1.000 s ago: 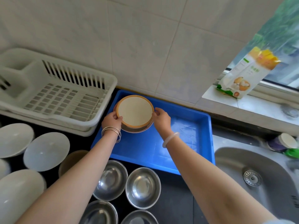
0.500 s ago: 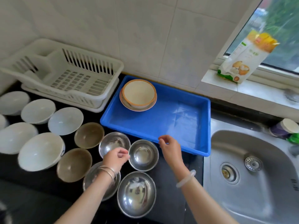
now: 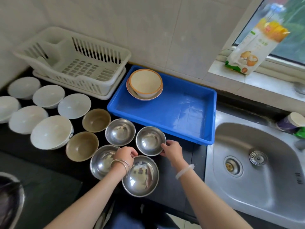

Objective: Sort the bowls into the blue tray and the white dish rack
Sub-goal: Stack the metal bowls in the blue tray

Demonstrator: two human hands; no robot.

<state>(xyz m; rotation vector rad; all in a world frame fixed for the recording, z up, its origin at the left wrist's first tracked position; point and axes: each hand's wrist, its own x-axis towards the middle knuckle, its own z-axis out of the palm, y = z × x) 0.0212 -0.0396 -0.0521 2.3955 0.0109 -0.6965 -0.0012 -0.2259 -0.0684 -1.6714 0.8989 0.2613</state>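
The blue tray point(image 3: 175, 116) sits against the wall with two stacked cream, orange-rimmed bowls point(image 3: 145, 83) in its far left corner. The white dish rack point(image 3: 79, 63) stands left of it with no bowls inside. On the black counter a steel bowl point(image 3: 150, 140) stands just in front of the tray. My right hand point(image 3: 172, 150) pinches its right rim. My left hand point(image 3: 125, 155) hovers by its lower-left rim with fingers loosely curled and no grip visible. Three more steel bowls point(image 3: 120, 132) point(image 3: 102, 161) point(image 3: 140, 176) surround it.
Two brown bowls point(image 3: 96, 119) point(image 3: 81, 146) and several white bowls point(image 3: 51, 132) fill the counter on the left. A steel sink point(image 3: 257, 162) lies to the right. A carton point(image 3: 254, 52) stands on the window sill, and a cup point(image 3: 292, 121) sits behind the sink.
Both hands left the cream bowl stacked in the tray and came back to the counter. They now sit on either side of the steel bowl nearest the tray, the right one on its rim.
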